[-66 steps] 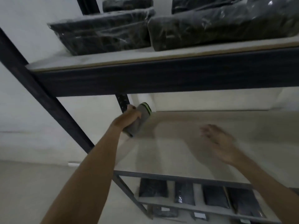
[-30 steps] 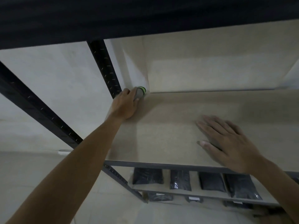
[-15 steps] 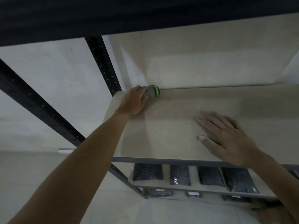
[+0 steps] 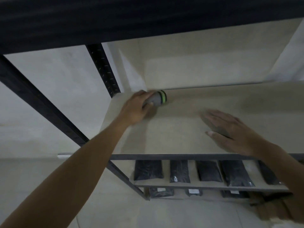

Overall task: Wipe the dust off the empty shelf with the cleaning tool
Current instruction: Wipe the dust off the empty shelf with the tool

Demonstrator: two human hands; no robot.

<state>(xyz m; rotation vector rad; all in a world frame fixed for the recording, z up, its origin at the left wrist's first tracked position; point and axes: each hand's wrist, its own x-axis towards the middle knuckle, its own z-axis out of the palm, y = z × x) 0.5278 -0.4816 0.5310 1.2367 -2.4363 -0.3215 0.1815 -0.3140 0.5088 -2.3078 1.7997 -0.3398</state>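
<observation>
The empty shelf (image 4: 181, 134) is a pale beige board in a dark metal rack. My left hand (image 4: 135, 107) grips a grey cleaning tool with green bands (image 4: 158, 99) and holds it against the board near the back left corner. My right hand (image 4: 230, 130) lies flat on the board to the right, fingers straight and spread, palm down. Nothing else sits on this board.
A dark beam of the shelf above (image 4: 148, 18) spans the top of the view. Black perforated uprights (image 4: 103, 69) stand at the left. Several black wrapped packs (image 4: 209, 172) lie on the lower shelf. A pale wall backs the rack.
My left hand has slid the tool rightward along the back edge from the left corner. The right hand has stayed flat on the board. Earlier the view dropped below the upper shelf.
</observation>
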